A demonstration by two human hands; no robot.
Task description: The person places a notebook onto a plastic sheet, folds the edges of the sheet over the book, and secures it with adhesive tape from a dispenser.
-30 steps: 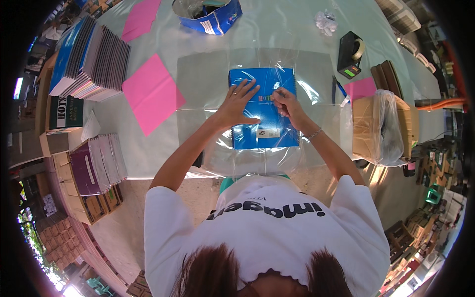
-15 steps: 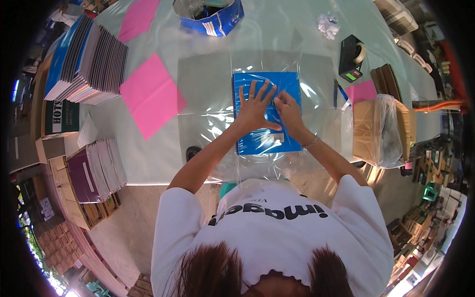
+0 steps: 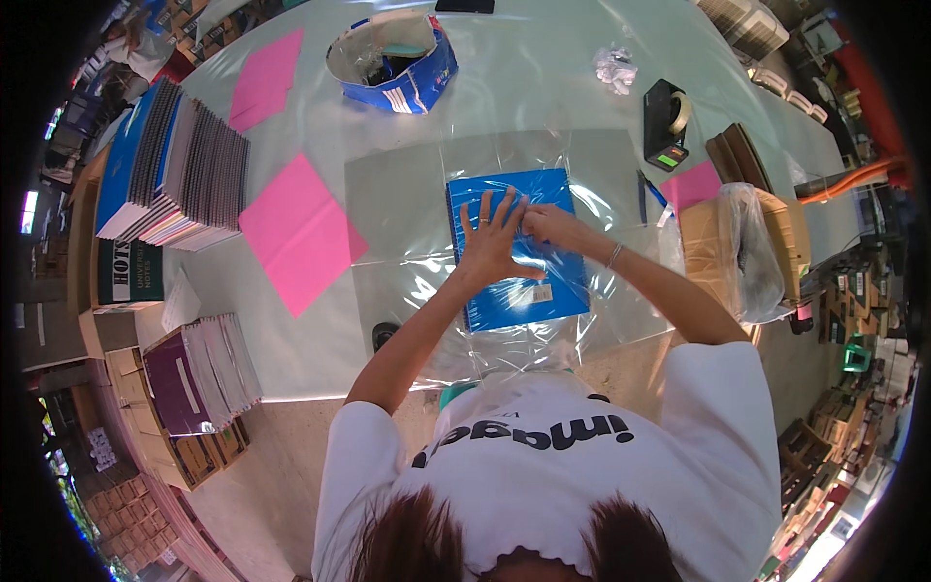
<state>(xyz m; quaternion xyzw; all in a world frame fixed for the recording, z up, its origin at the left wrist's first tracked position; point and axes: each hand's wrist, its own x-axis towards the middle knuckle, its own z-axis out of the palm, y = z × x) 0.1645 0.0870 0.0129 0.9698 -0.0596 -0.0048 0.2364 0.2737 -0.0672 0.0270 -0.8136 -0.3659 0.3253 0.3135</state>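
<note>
Plainly, white label (image 3: 542,294) on blue notebook (image 3: 564,272).

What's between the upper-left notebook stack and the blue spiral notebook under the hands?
Head view: a pink sheet, then part of the grey rectangle around the blue spiral notebook.

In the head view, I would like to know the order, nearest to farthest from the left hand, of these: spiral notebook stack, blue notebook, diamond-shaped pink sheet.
1. Blue notebook: directly beneath the left hand.
2. Diamond-shaped pink sheet: to the hand's left.
3. Spiral notebook stack: farther left, beyond the pink sheet.
</note>
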